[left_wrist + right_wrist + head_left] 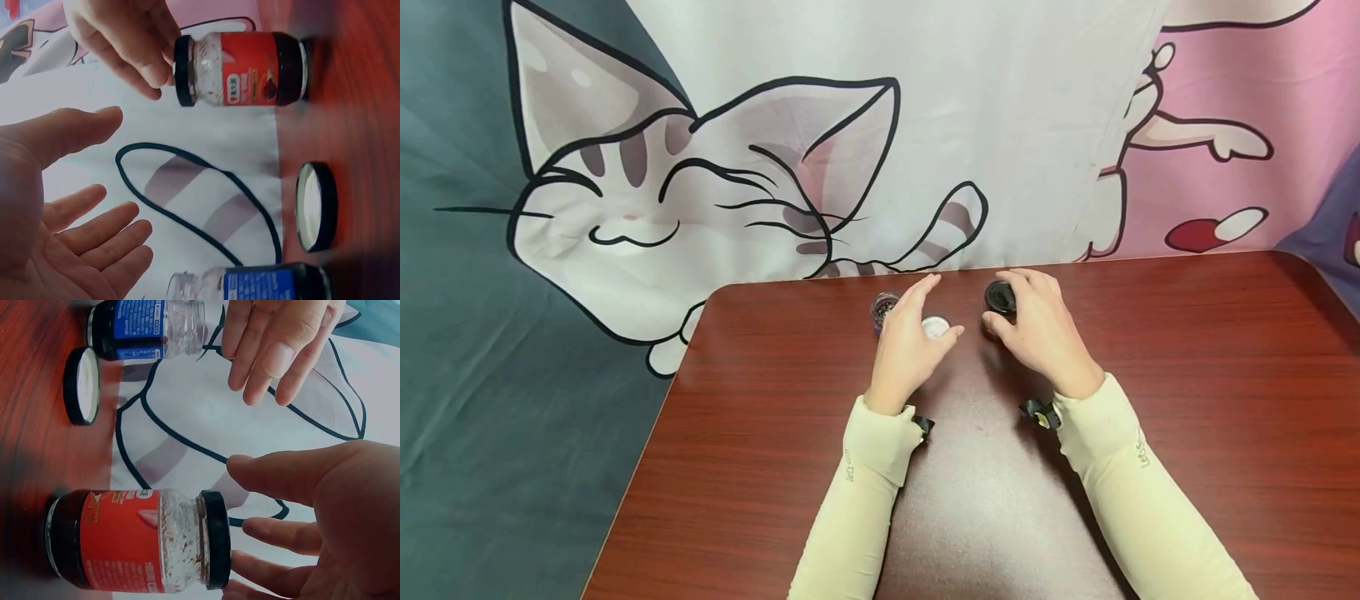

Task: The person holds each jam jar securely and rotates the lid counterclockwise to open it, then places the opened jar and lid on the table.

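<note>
A glass jar with a red label (pixel 122 540) stands upright on the table, its black lid (pixel 997 297) on top. My right hand (pixel 1041 329) is at that lid, fingers loosely spread, the thumb standing off from it in the right wrist view. To the left is an uncapped glass jar with a blue label (pixel 139 328) and dark contents. A loose black lid (pixel 325 206) lies between the jars, its white inside facing up. Over this loose lid, my left hand (pixel 904 354) hovers with fingers extended and nothing in its grasp; it partly hides the uncapped jar in the head view.
Both jars stand near the far edge of the reddish-brown wooden table (pixel 760 417). Right behind that edge hangs a curtain (pixel 1037 125) printed with cartoon cats. Small dark devices sit at both wrists, over the pale yellow sleeves (pixel 872 475).
</note>
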Action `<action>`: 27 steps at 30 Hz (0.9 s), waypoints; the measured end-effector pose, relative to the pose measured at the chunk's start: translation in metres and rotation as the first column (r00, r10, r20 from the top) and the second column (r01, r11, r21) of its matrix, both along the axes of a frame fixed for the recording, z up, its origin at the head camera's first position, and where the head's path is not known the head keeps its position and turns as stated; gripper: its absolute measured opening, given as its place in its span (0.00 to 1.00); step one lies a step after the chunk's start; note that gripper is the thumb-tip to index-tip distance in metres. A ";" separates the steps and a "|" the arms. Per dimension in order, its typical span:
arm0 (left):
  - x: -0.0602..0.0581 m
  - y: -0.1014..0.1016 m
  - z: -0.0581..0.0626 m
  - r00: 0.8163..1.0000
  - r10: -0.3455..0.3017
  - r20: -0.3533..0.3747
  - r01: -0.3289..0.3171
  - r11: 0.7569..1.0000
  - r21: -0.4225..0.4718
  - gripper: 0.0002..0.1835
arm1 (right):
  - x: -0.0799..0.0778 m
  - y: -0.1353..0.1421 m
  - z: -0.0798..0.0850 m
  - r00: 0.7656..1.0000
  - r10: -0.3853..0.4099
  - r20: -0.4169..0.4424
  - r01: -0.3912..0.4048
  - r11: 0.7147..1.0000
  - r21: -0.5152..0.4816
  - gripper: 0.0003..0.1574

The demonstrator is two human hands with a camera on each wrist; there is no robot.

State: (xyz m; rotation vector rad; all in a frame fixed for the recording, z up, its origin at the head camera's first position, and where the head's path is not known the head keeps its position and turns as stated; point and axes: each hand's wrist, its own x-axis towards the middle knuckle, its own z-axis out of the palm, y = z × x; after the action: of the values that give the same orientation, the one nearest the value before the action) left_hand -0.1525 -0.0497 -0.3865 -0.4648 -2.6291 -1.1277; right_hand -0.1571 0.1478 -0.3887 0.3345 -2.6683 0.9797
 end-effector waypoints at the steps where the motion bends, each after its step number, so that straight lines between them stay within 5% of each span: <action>1: 0.000 0.002 -0.001 1.000 0.000 0.001 0.000 1.000 -0.003 0.40 | 0.000 0.001 0.000 1.000 -0.002 0.007 0.002 1.000 0.002 0.34; 27: -0.016 0.043 -0.034 0.989 0.007 0.146 0.007 0.996 -0.093 0.41 | -0.008 0.011 -0.009 0.994 0.023 0.110 -0.026 0.999 0.027 0.39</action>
State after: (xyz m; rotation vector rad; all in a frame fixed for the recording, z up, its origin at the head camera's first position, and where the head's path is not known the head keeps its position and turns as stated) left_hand -0.1686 -0.0070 -0.4203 -0.4151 -2.8177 -1.0807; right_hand -0.1653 0.1588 -0.3978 0.3286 -2.7855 0.9956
